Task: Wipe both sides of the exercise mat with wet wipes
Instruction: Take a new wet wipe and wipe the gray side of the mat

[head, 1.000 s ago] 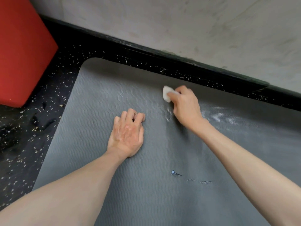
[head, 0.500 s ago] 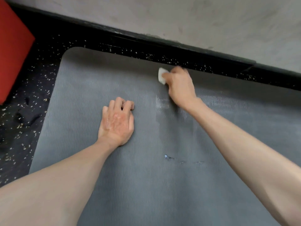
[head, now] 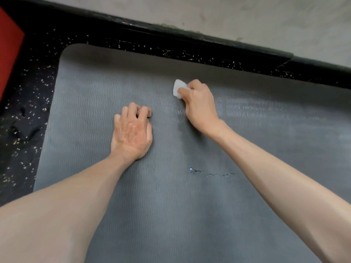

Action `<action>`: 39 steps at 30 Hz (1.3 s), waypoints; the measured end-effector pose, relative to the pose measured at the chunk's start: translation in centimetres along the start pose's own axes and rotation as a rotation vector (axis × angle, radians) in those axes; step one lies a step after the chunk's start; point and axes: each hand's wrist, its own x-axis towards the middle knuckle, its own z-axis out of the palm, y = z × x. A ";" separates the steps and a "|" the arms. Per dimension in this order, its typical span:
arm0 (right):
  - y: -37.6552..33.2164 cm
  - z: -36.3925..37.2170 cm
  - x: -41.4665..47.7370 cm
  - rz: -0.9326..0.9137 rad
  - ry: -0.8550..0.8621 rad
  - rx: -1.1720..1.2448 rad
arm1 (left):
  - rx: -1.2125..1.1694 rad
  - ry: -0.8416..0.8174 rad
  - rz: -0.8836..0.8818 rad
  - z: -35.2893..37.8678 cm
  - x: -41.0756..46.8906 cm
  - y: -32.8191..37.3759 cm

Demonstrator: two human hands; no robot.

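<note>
A dark grey exercise mat with a wavy ribbed surface lies flat and fills most of the view. One rounded corner sits at the upper left. Its far edge runs alongside the wall and out of view on the right, so its long axis cannot be settled. Beneath it is a black rubber floor flecked with pale specks, bare on the left and in a strip beyond the far edge. A pale concrete wall rises behind, footed by a black baseboard. A red block shows at the left edge.

The left hand rests on the mat near its middle, palm down, fingers curled under, holding nothing. The right hand is further out, near the far edge, its fingers bent around a folded white wet wipe and pressing it onto the mat. The wipe sticks out to the left of the fingertips. A paler, shiny band crosses the ribs beside and to the right of this hand.

Nearer the person, between the forearms, a short row of small tears marks the mat.
</note>
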 end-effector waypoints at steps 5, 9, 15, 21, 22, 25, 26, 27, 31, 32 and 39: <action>0.0 -0.6 -6.1 -0.133 -0.084 0.029 | 0.002 0.009 0.004 0.2 -0.1 -0.1; 0.5 -0.5 -1.4 -0.094 -0.085 -0.016 | -0.014 0.032 0.010 0.2 -0.1 -0.1; -0.3 -0.2 -7.9 -0.194 -0.078 0.022 | -0.025 0.039 0.014 0.3 -0.1 -0.2; 1.0 -1.4 -6.9 -0.242 -0.157 0.041 | -0.026 0.027 0.005 0.3 -0.2 0.0; 1.1 -1.2 -5.3 -0.201 -0.107 0.014 | -0.021 0.033 0.001 0.3 -0.2 -0.1; 0.8 -0.3 -5.6 -0.185 -0.034 0.014 | -0.025 0.045 0.007 0.2 -0.2 -0.3; 0.8 -0.2 -7.1 -0.229 -0.044 0.026 | -0.030 0.047 0.008 0.2 -0.2 -0.3; 0.8 -0.3 -8.8 -0.284 -0.072 0.044 | -0.035 0.043 0.009 0.2 -0.2 -0.3; 2.1 -0.8 -9.4 -0.425 -0.148 0.094 | -0.032 0.044 0.008 0.3 -0.2 -0.1; 2.3 -0.4 -8.7 -0.418 -0.120 0.103 | -0.038 0.048 0.007 0.4 -0.2 -0.1; 3.3 2.3 -9.0 -0.421 0.132 0.215 | -0.055 0.065 -0.018 0.3 -0.4 -0.2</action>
